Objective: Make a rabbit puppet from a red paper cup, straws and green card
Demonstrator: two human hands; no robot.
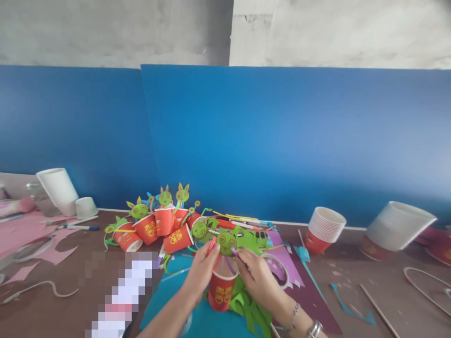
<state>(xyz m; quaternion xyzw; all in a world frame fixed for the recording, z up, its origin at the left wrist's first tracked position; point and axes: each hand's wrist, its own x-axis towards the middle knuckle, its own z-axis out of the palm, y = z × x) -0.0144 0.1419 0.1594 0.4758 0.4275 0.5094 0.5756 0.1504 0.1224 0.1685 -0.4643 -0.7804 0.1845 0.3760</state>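
Observation:
A red paper cup point(221, 292) with gold characters stands upright on blue paper, in front of me. Above its rim is a green paper animal face point(227, 241). My left hand point(203, 267) is closed on a red strip at the cup's left rim. On the right side, my right hand point(254, 272) pinches a purple strip beside the face. Green paper scraps point(246, 307) lie around the cup.
Several red cups with green animal faces point(164, 220) cluster at the back left. Stacked cups point(324, 230) and a larger white-topped stack point(398, 227) stand at the right. A tape roll point(286, 272), pink paper point(28, 230) and a wooden stick point(378, 310) lie on the table.

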